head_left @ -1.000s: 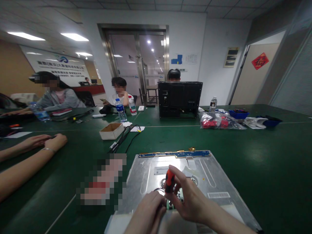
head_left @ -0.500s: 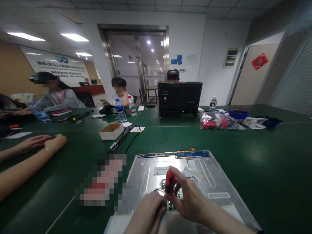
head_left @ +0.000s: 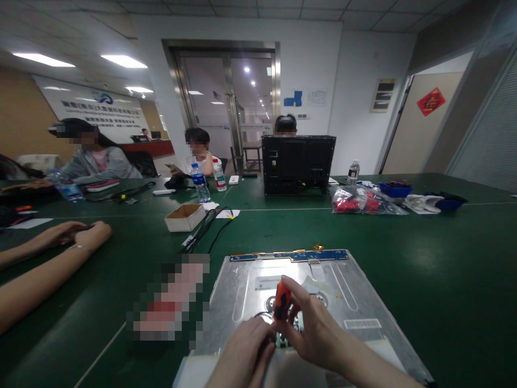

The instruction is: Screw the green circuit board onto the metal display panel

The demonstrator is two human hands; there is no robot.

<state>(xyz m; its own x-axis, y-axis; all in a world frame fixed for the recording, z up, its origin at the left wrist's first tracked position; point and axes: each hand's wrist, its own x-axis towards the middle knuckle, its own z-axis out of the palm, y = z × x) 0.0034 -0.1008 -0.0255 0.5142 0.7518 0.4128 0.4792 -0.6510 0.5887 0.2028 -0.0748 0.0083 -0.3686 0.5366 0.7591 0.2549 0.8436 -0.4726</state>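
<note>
Head view — screwdriver upright in right fingers, curled round it — left fingers beside, hold unclear.

The metal panel is big, flat and silver, with shiny spots. It lies flat. A long, thin blue strip runs along the panel's far edge. A pale label is on the right part of the panel. The little green board sits near the middle of the panel, and only bits of it show. The screwdriver has a fat orange and black handle. It stands almost straight up over the panel's middle part. Its tip is hidden, so I cannot tell what it touches.
</note>
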